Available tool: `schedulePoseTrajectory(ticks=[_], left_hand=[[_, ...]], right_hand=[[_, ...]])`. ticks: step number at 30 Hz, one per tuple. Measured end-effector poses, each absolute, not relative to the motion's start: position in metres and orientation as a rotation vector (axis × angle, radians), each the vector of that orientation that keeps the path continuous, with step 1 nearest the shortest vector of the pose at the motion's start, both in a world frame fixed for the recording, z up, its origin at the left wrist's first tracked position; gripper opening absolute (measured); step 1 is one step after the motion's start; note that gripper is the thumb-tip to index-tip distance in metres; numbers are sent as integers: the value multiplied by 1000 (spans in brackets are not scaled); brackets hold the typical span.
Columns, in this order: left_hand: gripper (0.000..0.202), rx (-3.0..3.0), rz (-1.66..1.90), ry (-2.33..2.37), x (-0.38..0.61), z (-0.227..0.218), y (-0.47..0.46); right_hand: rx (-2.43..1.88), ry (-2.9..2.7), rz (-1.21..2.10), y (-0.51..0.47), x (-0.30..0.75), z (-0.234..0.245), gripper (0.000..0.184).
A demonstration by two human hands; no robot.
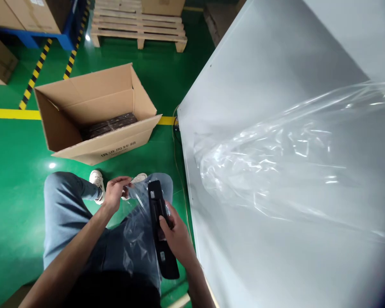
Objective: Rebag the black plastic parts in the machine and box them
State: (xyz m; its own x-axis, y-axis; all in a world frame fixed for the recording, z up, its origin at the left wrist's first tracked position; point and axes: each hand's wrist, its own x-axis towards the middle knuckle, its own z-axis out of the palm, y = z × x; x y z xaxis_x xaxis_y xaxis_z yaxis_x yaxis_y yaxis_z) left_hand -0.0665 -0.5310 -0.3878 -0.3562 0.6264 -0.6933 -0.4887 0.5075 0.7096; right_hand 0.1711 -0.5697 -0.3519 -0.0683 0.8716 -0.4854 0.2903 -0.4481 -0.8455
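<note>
My right hand [176, 233] grips a long black plastic part [163, 256] around its middle, thumb on top. The part has rounded ends and small pale rectangles near both ends, and it is tilted over my right thigh. My left hand [116, 192] pinches the edge of a clear plastic bag [137, 239], which hangs over my lap just left of the black part. Whether the part touches the inside of the bag, I cannot tell.
An open cardboard box [96, 102] with dark wrapped pieces [112, 125] stands on the green floor ahead. To my right is a large grey-white surface [259, 256] bearing clear plastic film [244, 162]. A wooden pallet [137, 30] and a blue pallet [66, 40] lie farther off.
</note>
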Motion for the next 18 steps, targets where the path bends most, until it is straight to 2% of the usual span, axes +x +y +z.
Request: schedulePoseTrajectory(ticks=[5, 12, 16, 18], left_hand=[[41, 137, 1228, 1576, -74, -380, -525], [53, 163, 1294, 1504, -94, -376, -533], [69, 119, 1357, 1208, -111, -379, -546], [68, 66, 1380, 1076, -120, -384, -556]], right_hand=[[-1713, -1313, 1649, -564, 171, -347, 66], [-1669, -1287, 1631, -563, 166, -347, 67], [-1670, -1229, 1609, -563, 160, -347, 70], [-1706, -1190, 1558, -561, 160, -347, 71]])
